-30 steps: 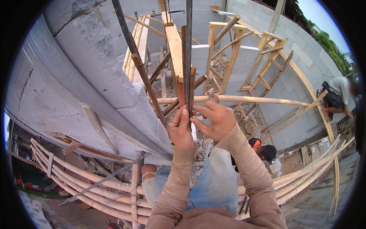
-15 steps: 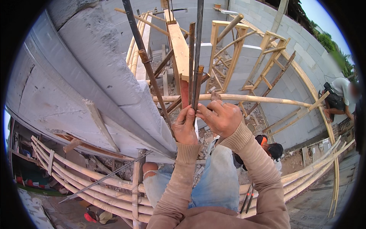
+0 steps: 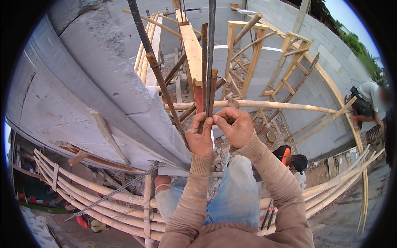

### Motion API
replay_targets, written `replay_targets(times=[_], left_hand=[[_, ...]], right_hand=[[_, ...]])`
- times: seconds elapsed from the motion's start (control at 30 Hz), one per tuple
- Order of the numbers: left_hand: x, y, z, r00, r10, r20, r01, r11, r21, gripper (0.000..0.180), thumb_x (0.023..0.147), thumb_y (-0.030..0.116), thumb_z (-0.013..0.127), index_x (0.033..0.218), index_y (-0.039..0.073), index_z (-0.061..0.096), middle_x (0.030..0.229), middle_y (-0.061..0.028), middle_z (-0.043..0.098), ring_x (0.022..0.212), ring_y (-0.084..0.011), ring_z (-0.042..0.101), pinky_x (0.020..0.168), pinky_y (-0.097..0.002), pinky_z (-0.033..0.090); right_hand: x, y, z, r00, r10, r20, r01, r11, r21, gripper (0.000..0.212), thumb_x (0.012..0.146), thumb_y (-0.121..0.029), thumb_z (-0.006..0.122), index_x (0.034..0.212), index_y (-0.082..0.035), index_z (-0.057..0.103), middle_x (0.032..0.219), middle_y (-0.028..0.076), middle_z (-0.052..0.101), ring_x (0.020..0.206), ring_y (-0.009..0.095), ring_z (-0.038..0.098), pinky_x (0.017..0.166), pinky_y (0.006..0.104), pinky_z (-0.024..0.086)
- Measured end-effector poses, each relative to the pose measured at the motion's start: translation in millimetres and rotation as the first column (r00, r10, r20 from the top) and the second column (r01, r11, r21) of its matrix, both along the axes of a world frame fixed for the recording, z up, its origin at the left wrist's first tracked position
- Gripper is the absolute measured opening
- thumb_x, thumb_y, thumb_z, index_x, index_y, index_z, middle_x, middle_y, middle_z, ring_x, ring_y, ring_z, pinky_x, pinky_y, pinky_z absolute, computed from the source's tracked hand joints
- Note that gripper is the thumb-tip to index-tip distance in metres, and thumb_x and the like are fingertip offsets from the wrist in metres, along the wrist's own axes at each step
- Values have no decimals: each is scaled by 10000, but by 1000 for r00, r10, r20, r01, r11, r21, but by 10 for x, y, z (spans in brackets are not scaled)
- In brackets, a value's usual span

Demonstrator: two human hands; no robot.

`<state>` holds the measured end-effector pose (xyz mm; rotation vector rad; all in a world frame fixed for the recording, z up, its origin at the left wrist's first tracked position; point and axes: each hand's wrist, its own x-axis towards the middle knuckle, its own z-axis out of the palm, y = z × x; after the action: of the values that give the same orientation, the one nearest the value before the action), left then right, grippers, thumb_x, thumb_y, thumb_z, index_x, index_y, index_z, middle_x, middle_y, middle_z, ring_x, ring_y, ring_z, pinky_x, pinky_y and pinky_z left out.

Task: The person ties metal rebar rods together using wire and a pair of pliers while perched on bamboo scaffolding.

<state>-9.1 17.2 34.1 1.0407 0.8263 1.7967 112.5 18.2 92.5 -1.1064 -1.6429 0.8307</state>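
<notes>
My left hand [image 3: 201,138] is closed around the lower part of upright steel bars, its thumb and fingertips pinched together. My right hand [image 3: 236,127] is closed too, thumb and index fingertip meeting the left thumb just in front of the bars. Whatever lies between the fingertips is too small to make out. One bar is long and dark [image 3: 210,49]; beside it stand a rusty bar [image 3: 204,62] and a shorter rusty bar [image 3: 213,89] with a thin wire loop near its top. Another rusty bar [image 3: 165,91] leans to the left, apart from my hands.
A pale block wall [image 3: 120,91] rises close on my left. Bamboo poles [image 3: 111,206] run below, around my legs. A bamboo pole [image 3: 285,107] crosses ahead. Pincers [image 3: 268,215] are near my right forearm. One person [image 3: 291,159] is below; another [image 3: 368,99] crouches far right.
My right hand has turned and come lower, its thumb and finger now meeting my left thumb. The left hand stays at the bars. The person below at the lower left has shifted left.
</notes>
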Motion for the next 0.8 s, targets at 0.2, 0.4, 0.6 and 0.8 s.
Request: replay_targets(times=[0.2,0.4,0.6,0.8], left_hand=[[-12,-16,93,998,27,-59,-28,999,-16,213,966,154,646,1048,-43,649,922,-35,639,819,-101,583,767,-245,489],[57,39,95,995,92,-26,-92,996,18,249,959,165,656,1009,-79,659,878,-64,633,775,-117,579,732,-268,501],[-43,68,48,986,-9,164,-2,998,69,240,971,137,632,1076,-79,632,989,-103,643,824,-157,555,743,-283,484],[57,59,-40,972,-77,224,69,997,43,253,971,128,627,1100,-90,622,1008,-119,637,840,-161,541,751,-280,467]], right_hand=[[95,102,105,913,62,-403,-265,843,-469,207,927,-166,665,989,32,680,800,22,679,747,98,604,688,261,479],[628,-765,-112,695,-628,351,360,726,586,474,854,-273,709,1173,33,540,1137,201,548,1075,372,505,955,468,393],[1442,-2799,-1613,311,-471,826,815,579,23,658,842,-433,694,1256,18,452,1280,220,461,1150,403,474,996,487,366],[1389,-4227,-2033,450,-228,863,893,129,-432,892,767,-548,743,1359,5,369,1328,227,439,1255,413,451,1003,485,425]])
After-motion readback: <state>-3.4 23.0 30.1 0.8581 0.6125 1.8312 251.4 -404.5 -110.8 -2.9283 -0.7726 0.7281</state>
